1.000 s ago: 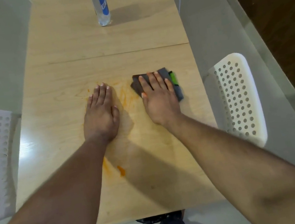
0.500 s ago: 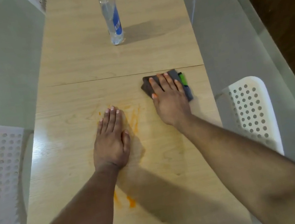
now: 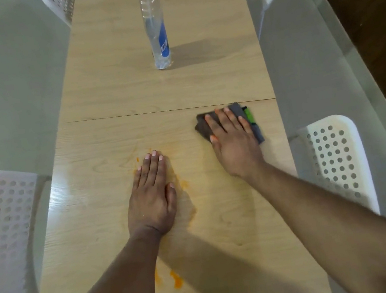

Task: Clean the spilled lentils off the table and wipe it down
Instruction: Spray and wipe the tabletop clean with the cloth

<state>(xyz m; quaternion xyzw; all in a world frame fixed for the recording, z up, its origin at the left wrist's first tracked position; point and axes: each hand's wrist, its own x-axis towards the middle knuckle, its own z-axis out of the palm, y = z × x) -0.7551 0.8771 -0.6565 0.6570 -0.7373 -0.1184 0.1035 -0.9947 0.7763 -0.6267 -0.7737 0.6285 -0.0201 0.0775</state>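
Long pale wooden worktop (image 3: 112,96) ahead of me, clear bottle (image 3: 156,32) standing far up it. Right hand (image 3: 233,144) lies flat, fingers straight, pressing the grey cloth (image 3: 237,110) near the right edge. Left hand (image 3: 152,194) rests flat beside orange smears (image 3: 176,281).

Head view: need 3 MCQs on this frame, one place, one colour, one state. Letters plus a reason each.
1. Where does the water bottle stand?
A. beyond the table seam, mid-table
B. beside the left hand
C. on a chair

2. What colour are the smears on the table?
A. green
B. orange
C. white

3. What is the right hand doing?
A. hanging off the table
B. gripping the bottle
C. pressing flat on the grey cloth

Answers:
1 A: it stands upright past the seam, far from both hands.
2 B: orange marks lie near the left hand and forearm.
3 C: straight fingers lie on the cloth.
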